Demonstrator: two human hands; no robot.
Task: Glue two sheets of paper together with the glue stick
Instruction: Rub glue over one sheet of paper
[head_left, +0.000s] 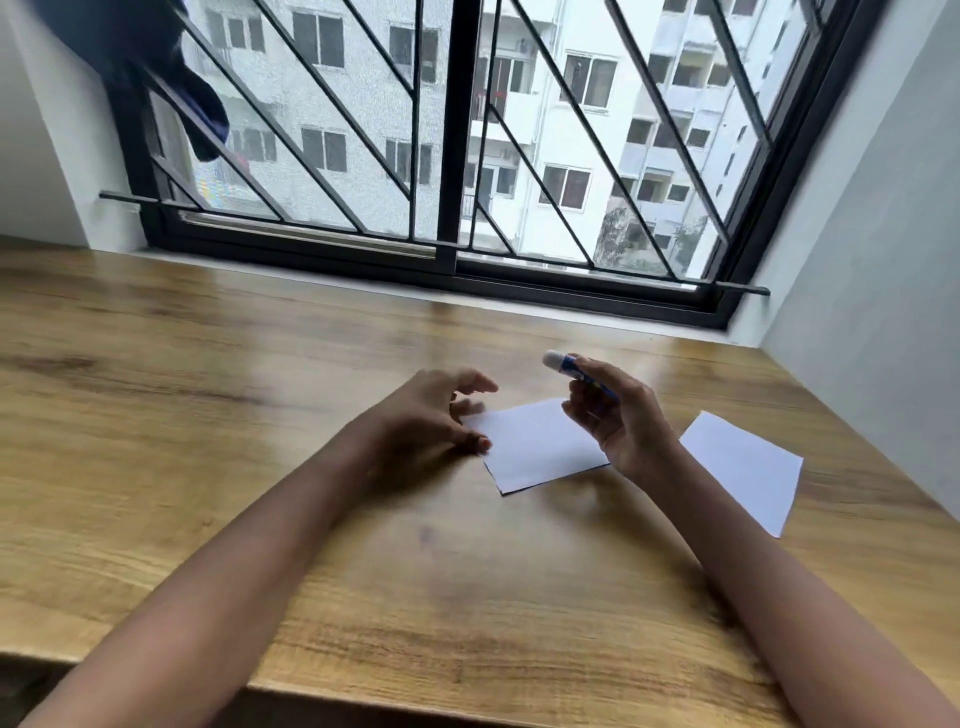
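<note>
Surface (467, 597) is bare wood near the front edge, with both forearms reaching over it; second sheet (743, 467) lies flat to the right, apart from the first sheet (540, 447), which lies flat in the middle between the hands; right forearm passes just beside the second sheet's left edge, so a careless sweep could nudge or lift it.

Left hand (431, 415) sits at the first sheet's left edge; its fingers (480, 442) are loosely curled and grip nothing, one tip at or touching the corner, blurred so contact is uncertain; risk: if the sheet is not pinned before the glue is dragged, it will slide or crumple on the smooth wood.

Right hand (618, 415) is raised above the first sheet's right side, fingers curled round the glue stick (571, 366); blue body in the grip, white rounded end pointing up and left, away from the paper; cannot tell whether that white end is a cap or exposed glue; risk: rubbing with the cap on lays no glue; stick must also be turned down first.

Other risks: strokes running past the edge smear the surface; second sheet laid on askew bonds crooked.

Window (452, 156) with bars is behind; irrelevant.
</note>
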